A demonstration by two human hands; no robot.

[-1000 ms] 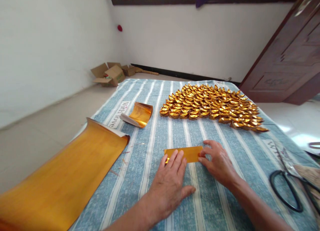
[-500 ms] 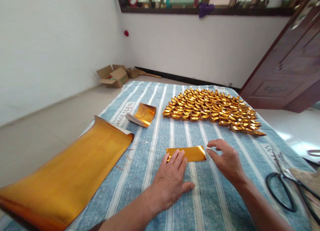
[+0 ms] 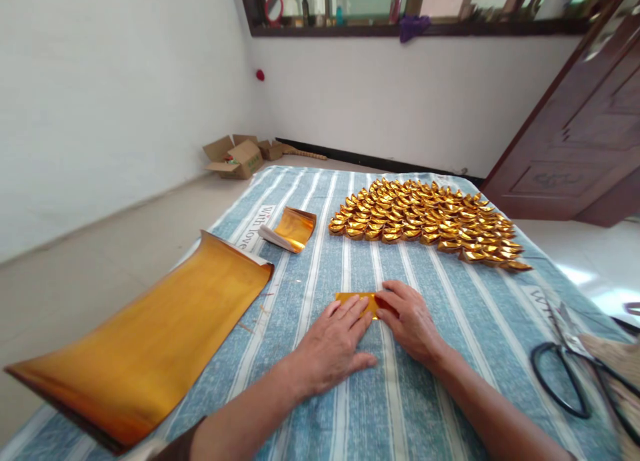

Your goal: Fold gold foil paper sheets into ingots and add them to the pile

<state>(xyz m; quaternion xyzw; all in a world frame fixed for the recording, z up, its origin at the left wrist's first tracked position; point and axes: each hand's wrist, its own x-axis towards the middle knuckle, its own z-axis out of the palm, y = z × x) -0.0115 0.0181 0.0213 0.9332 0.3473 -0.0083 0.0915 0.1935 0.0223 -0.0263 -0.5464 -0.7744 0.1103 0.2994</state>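
Note:
A small piece of gold foil paper (image 3: 371, 308) lies on the striped cloth in front of me, partly covered by my fingers. My left hand (image 3: 333, 351) is flat, its fingers stretched out over the paper's left part and its thumb resting on the cloth. With thumb and fingers, my right hand (image 3: 413, 321) pinches the paper's right end, which appears bent over toward the left. Behind them stand many folded gold paper ingots (image 3: 420, 221) in close rows. A smaller curled stack of gold paper (image 3: 295, 229) sits beyond my left hand.
A large gold foil sheet (image 3: 155, 341) lies along the left side of the blue striped cloth (image 3: 280, 408). Black-handled scissors (image 3: 563, 361) lie at the right edge. On the floor behind are an open cardboard box (image 3: 240, 158) and, at right, a wooden door (image 3: 560, 148).
My right hand has moved left and taken hold of the paper's right end, turning it over leftward. The left hand still lies flat on the paper. The view has shifted slightly.

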